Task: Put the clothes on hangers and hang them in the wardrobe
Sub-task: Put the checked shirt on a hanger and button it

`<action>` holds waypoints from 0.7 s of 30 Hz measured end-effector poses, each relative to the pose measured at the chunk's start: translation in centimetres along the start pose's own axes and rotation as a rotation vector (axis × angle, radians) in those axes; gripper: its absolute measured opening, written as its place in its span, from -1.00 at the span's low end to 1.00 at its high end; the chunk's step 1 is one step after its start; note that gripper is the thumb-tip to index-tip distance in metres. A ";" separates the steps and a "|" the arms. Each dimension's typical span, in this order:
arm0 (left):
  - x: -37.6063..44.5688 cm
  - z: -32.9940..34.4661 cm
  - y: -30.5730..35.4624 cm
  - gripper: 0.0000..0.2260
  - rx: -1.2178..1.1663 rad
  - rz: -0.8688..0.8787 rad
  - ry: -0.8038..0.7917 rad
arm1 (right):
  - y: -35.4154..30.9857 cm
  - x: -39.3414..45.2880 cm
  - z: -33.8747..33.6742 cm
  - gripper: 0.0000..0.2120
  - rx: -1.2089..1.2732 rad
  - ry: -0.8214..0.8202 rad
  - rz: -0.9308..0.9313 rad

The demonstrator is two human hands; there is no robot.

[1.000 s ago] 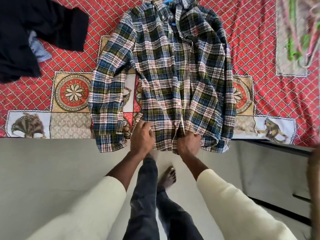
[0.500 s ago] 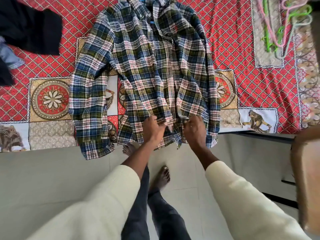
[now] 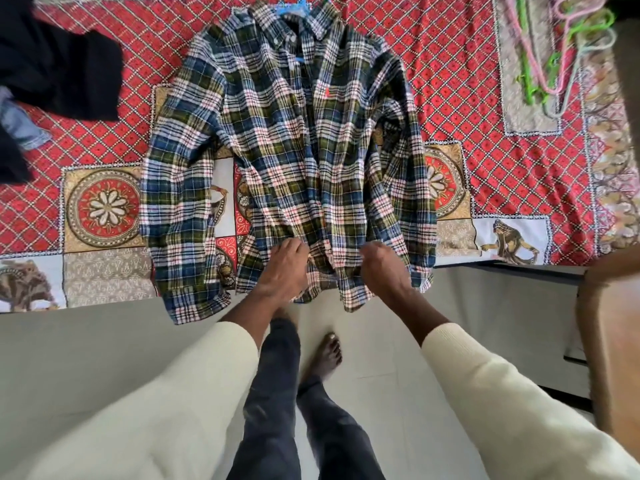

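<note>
left hand (image 3: 285, 268), right hand (image 3: 382, 268): both pinch plaid shirt (image 3: 287, 150) hem, frame centre | risk: tugging pulls collar off blue hanger (image 3: 300, 5), top centre

Shirt (image 3: 287, 150) lies flat mid-bed on the bedspread (image 3: 485, 98), collar far, hem hanging over the near edge. Hanger (image 3: 294, 10) inside the collar. Left hand (image 3: 282, 268) and right hand (image 3: 382, 268) side by side at the hem. Dark clothes pile (image 3: 52, 64) far left. Spare hangers (image 3: 561, 53) far right. Person's feet on floor (image 3: 104, 358) near, below the hem.
</note>
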State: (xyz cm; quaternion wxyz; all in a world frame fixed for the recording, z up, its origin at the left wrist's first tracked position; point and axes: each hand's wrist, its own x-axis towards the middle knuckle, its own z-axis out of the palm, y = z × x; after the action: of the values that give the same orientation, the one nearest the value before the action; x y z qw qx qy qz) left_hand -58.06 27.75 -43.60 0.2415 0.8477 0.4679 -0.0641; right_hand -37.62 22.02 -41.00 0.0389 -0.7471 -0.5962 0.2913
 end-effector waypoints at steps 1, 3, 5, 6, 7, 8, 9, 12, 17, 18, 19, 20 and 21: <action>-0.5 -0.5 -0.5 -0.72 -0.080 0.012 0.006 | -0.7 0.7 0.1 -0.66 0.033 0.057 -0.023; -1.6 -1.6 -1.9 -0.77 -0.153 -0.006 -0.074 | -1.9 1.7 0.4 -0.49 0.026 -0.049 -0.004; -2.7 -2.7 -3.9 -0.80 -0.078 -0.057 -0.234 | -2.3 2.5 0.6 -0.42 -0.049 -0.215 0.046; -3.0 -3.5 -5.0 -0.80 -0.009 -0.093 -0.333 | -2.5 2.6 0.6 -0.43 -0.106 -0.262 0.073; -3.2 -4.4 -5.8 -0.77 0.075 -0.129 -0.441 | -2.6 2.8 0.7 -0.47 -0.163 -0.278 0.098; -3.1 -5.4 -6.3 -0.77 0.165 -0.155 -0.550 | -2.9 2.9 0.6 -0.54 -0.207 -0.275 0.123; -2.8 -6.4 -6.5 -0.79 0.240 -0.168 -0.633 | -3.6 3.2 0.4 -0.63 -0.228 -0.268 0.158; -0.6 -8.6 -5.8 -0.86 0.256 -0.209 -0.608 | -6.2 4.8 -0.9 -0.84 -0.206 -0.256 0.268; 6.7 -9.7 -4.3 -0.93 -0.264 -0.342 -0.178 | -8.2 10.9 -2.0 -0.77 0.003 -0.033 0.112; 8.2 -9.9 -4.3 -0.91 -0.344 -0.361 -0.115 | -8.4 12.2 -2.3 -0.78 0.027 -0.016 0.082; 10.0 -10.4 -4.4 -0.88 -0.408 -0.374 -0.055 | -8.4 13.9 -2.4 -0.80 0.033 -0.001 0.063; 11.6 -10.7 -4.6 -0.85 -0.459 -0.388 -0.003 | -8.4 15.3 -2.6 -0.82 0.040 0.028 0.066; 13.5 -11.0 -5.2 -0.83 -0.500 -0.403 0.035 | -8.4 17.2 -2.7 -0.82 0.059 0.060 0.088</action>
State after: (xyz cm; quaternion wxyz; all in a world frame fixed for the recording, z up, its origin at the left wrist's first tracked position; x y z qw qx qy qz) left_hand -56.10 45.55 -40.30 0.4166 0.6535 0.6316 0.0212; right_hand -41.56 40.88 -42.01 0.0657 -0.7794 -0.5526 0.2878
